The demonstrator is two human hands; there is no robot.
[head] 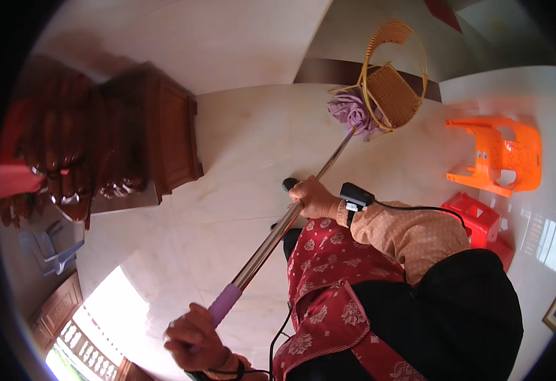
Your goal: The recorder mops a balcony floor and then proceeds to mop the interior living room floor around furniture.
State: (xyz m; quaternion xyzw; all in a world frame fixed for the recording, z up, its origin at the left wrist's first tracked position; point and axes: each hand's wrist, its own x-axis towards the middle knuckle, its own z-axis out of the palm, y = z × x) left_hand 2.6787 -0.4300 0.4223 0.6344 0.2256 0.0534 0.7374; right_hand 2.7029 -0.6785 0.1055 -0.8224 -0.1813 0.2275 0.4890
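Note:
Both of my hands hold a mop with a shiny metal pole point(268, 245). My left hand point(194, 338) is wrapped around the end of its purple grip point(225, 303), at the lower left. Farther along, my right hand point(313, 196) grips the pole near its middle. The mop head point(351, 110) of purple cloth strips rests on the floor, spread against and partly beneath a small wicker chair point(394, 95), which hides part of it. A dark device point(356, 196) with a cable is strapped at my right wrist.
An orange plastic stool point(509, 155) and a red plastic stool point(480, 219) lie to the right by the wall. Carved dark wooden furniture point(173, 135) stands left, near a translucent plastic stool point(54, 250). A black cable point(278, 333) hangs beside my red patterned apron point(335, 257).

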